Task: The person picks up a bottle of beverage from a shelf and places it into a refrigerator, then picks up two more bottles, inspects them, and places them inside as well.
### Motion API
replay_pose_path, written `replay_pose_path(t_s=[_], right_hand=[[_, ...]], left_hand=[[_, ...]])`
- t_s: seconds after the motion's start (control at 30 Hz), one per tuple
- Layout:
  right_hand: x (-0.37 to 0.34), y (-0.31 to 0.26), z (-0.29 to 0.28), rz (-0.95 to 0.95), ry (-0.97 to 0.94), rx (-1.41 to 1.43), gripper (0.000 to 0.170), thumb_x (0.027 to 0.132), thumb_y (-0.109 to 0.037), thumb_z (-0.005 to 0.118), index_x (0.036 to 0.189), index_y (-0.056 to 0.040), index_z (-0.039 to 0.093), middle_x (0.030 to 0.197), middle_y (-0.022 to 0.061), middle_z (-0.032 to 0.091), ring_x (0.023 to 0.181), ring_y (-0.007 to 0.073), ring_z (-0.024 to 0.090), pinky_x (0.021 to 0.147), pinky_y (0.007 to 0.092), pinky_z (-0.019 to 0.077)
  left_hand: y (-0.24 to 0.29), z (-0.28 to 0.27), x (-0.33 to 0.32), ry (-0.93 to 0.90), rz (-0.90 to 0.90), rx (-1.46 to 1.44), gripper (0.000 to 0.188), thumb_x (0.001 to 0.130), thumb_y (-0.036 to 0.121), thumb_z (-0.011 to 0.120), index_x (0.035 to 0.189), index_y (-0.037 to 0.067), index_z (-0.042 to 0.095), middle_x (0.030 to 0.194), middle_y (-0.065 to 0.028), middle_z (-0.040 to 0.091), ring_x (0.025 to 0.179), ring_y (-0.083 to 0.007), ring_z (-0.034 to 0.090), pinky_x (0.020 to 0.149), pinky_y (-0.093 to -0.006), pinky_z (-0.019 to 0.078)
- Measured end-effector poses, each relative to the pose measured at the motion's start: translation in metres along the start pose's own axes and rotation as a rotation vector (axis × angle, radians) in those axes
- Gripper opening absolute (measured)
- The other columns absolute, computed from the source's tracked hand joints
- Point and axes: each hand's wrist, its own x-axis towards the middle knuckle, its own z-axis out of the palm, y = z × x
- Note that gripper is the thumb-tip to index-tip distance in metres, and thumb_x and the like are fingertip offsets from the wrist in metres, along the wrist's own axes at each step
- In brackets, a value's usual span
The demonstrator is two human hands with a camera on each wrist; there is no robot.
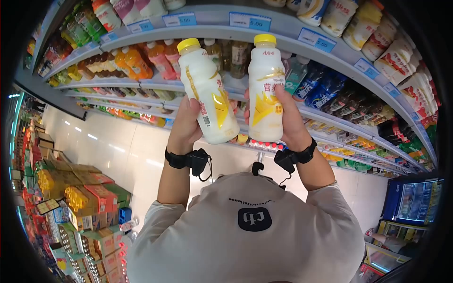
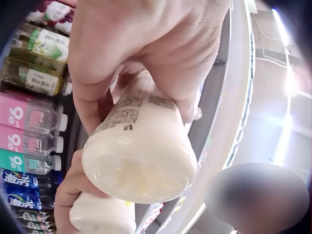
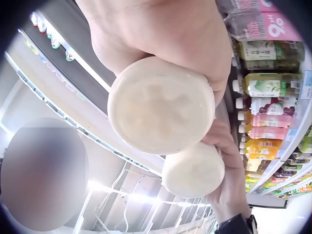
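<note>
Two white milk drink bottles with yellow caps are held up side by side in the head view. My left hand [image 1: 188, 120] grips the left bottle [image 1: 207, 94], which leans to the left at its cap. Around the right bottle [image 1: 265, 89], held nearly upright, are the fingers and thumb of my right hand [image 1: 290, 118]. Yellow pictures and red print face me on both labels. In the left wrist view, the base of the left bottle [image 2: 139, 161] points at the camera. The right wrist view shows the round base of the right bottle [image 3: 161, 107], with the other bottle behind it.
Curved store shelves [image 1: 212, 33] stand in front, lined with drinks and blue price tags [image 1: 250, 21]. Stacked cartons [image 1: 94, 203] rise from the floor at left. A blue-framed fridge [image 1: 415, 200] stands at right, with another person's arm [image 1: 389, 241] near it.
</note>
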Motion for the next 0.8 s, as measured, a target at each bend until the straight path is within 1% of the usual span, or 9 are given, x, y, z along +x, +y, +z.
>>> replay_pose_path(t_s=[0.1,0.23,0.33,0.4,0.47,0.57,0.6,0.67,0.8], right_hand=[[-0.005,0.03,-0.009,0.065,0.001,0.037,0.063,0.098,-0.055,0.042,0.128,-0.0011,0.049,0.11,0.0147,0.063,0.089,0.0246,0.068,0.076,0.0376,0.0569],[-0.014,0.054,-0.019,0.138,0.053,0.123,0.061,0.1,-0.051,0.039,0.136,-0.0009,0.043,0.118,0.0174,0.062,0.096,0.0278,0.067,0.083,0.0407,0.0555],[-0.019,0.06,-0.025,0.13,0.01,0.259,0.054,0.1,-0.035,0.043,0.143,-0.0041,0.032,0.128,0.0173,0.056,0.11,0.029,0.062,0.093,0.0429,0.053],[-0.021,0.059,-0.027,0.107,0.063,0.319,0.053,0.1,-0.028,0.045,0.145,-0.0064,0.027,0.132,0.016,0.052,0.118,0.0289,0.058,0.095,0.0435,0.0523],[-0.025,0.055,-0.031,0.093,-0.077,0.338,0.056,0.099,-0.024,0.047,0.147,-0.007,0.024,0.138,0.0159,0.048,0.126,0.0294,0.051,0.102,0.0437,0.0478],[-0.03,0.054,-0.032,0.045,0.057,0.204,0.065,0.094,-0.026,0.055,0.147,-0.0034,0.025,0.128,0.0199,0.054,0.113,0.0331,0.061,0.095,0.0483,0.0521],[-0.031,0.055,-0.033,0.039,0.063,0.207,0.065,0.094,-0.026,0.055,0.147,-0.0034,0.025,0.128,0.0199,0.054,0.113,0.0331,0.061,0.095,0.0483,0.0521],[-0.034,0.055,-0.036,0.025,0.098,0.114,0.068,0.093,-0.02,0.059,0.148,-0.0042,0.022,0.128,0.0195,0.053,0.111,0.031,0.062,0.091,0.0451,0.0547],[-0.035,0.046,-0.036,0.11,0.247,0.076,0.064,0.094,-0.005,0.056,0.148,-0.0092,0.022,0.132,0.0133,0.049,0.12,0.025,0.055,0.092,0.0382,0.054]], left_hand=[[-0.019,-0.001,-0.02,0.202,-0.048,-0.134,0.087,0.088,0.063,0.057,0.144,0.001,0.031,0.128,-0.0192,0.056,0.109,-0.0298,0.062,0.085,-0.0427,0.0579],[-0.022,0.007,-0.03,0.187,-0.133,-0.159,0.083,0.089,0.055,0.06,0.144,0.0,0.03,0.129,-0.0213,0.054,0.108,-0.0284,0.061,0.084,-0.0422,0.058],[-0.044,0.005,-0.036,0.139,-0.188,-0.495,0.065,0.09,0.023,0.065,0.142,0.002,0.033,0.127,-0.02,0.056,0.105,-0.0256,0.063,0.086,-0.041,0.0572],[-0.05,0.009,-0.033,0.159,-0.214,-0.443,0.064,0.09,0.022,0.065,0.142,0.002,0.033,0.127,-0.0195,0.056,0.105,-0.0255,0.063,0.087,-0.0413,0.0566],[-0.055,0.011,-0.03,0.174,-0.242,-0.396,0.064,0.09,0.021,0.064,0.142,0.002,0.033,0.127,-0.0189,0.056,0.105,-0.0254,0.063,0.089,-0.0416,0.0559],[-0.062,0.01,-0.026,0.131,-0.275,-0.48,0.064,0.09,0.023,0.064,0.142,0.001,0.034,0.129,-0.0179,0.055,0.107,-0.0254,0.062,0.092,-0.0424,0.0543],[-0.065,0.009,-0.026,0.176,-0.274,-0.356,0.06,0.092,0.029,0.058,0.139,-0.002,0.038,0.13,-0.0202,0.054,0.108,-0.0272,0.062,0.092,-0.0423,0.0541],[-0.07,0.007,-0.024,0.213,-0.28,-0.228,0.06,0.093,0.035,0.053,0.137,-0.005,0.041,0.131,-0.0225,0.054,0.109,-0.029,0.062,0.093,-0.0422,0.0538],[-0.07,0.014,-0.013,0.17,-0.304,-0.488,0.06,0.094,0.031,0.056,0.14,-0.002,0.037,0.132,-0.0194,0.054,0.11,-0.0288,0.062,0.093,-0.0444,0.054]])
